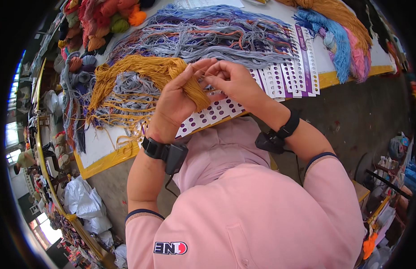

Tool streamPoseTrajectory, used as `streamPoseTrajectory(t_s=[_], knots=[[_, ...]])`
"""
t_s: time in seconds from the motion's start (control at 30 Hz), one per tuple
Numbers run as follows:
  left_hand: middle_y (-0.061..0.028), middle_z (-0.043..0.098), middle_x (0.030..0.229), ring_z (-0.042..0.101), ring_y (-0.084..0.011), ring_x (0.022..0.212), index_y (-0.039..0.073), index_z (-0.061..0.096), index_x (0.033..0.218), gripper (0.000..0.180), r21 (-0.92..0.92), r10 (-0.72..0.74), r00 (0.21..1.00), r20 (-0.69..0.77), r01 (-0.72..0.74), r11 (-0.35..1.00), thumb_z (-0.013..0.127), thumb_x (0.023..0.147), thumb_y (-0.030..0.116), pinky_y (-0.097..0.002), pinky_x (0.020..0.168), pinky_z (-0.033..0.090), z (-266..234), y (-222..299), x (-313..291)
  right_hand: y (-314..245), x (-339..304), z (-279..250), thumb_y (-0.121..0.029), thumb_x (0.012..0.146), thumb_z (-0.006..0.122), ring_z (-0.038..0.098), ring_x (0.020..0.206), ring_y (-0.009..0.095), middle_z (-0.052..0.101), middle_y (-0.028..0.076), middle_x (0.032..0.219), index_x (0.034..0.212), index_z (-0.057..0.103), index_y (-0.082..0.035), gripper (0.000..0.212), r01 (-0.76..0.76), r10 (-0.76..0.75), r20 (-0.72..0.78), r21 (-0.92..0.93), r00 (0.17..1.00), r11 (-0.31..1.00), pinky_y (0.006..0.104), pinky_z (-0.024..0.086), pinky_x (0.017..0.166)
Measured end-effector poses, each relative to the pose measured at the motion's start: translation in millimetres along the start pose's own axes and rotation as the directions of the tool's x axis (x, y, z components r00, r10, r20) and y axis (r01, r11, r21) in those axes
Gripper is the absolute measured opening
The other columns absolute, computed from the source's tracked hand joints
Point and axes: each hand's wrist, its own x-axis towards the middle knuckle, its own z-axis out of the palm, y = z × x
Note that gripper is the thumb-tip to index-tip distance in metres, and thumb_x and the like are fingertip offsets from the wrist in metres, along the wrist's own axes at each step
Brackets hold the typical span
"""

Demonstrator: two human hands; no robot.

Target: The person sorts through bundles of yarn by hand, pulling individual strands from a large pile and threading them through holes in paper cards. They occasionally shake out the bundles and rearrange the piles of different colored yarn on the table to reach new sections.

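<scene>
My left hand (176,96) is closed around a bundle of mustard-yellow yarn (140,71), which trails left across the table. My right hand (232,80) meets it fingertip to fingertip, pinching a thin strand of that yarn just above a white card with rows of purple-rimmed holes (208,114). Both wrists wear black bands with small black devices. More punched cards (293,71) fan out to the right of my hands.
A white table with a yellow edge (105,163) carries a heap of grey, blue and orange threads (203,36), blue and pink skeins (347,49) and coloured yarn balls (96,22). White plastic bags (84,204) lie on the floor at left; clutter stands at right.
</scene>
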Motion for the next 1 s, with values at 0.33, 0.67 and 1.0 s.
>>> streamPoseTrajectory(t_s=[0.33,0.67,1.0], knots=[[-0.0151,0.055,0.131,0.056,-0.0296,0.117,0.004,0.057,0.105,0.024,-0.082,0.076,0.996,-0.039,-0.079,0.993,0.043,0.102,0.024,-0.0575,0.104,0.04,-13,5,-3,3,-4,-25,-0.015,0.093,0.06,0.049,0.065,0.003,0.058,-0.003,0.078,0.095,0.063,-0.003,0.012,-0.044,0.016,0.132,0.206,0.991,0.978,0.0168,0.038,0.056],[-0.015,0.061,0.1,0.055,-0.0303,0.111,0.003,0.053,0.095,0.017,-0.169,0.214,0.969,-0.12,-0.233,0.958,0.043,0.101,0.015,-0.0538,0.115,0.029,-45,47,-5,-12,-28,-73,-0.017,0.097,0.058,0.044,0.061,0.003,0.056,-0.004,0.075,0.092,0.062,-0.005,0.014,0.106,-0.138,0.068,0.352,0.988,0.93,0.0171,0.035,0.056],[-0.0167,0.039,0.144,0.033,-0.0368,0.138,0.011,0.034,0.146,0.049,0.034,0.162,0.987,-0.001,-0.162,0.986,0.035,0.103,0.035,-0.0688,0.103,0.033,11,20,-10,-3,-20,-63,-0.016,0.097,0.055,0.048,0.059,0.008,0.06,0.003,0.073,0.093,0.057,-0.003,0.014,-0.006,0.002,0.006,0.675,1.0,0.737,0.0195,0.038,0.052]])
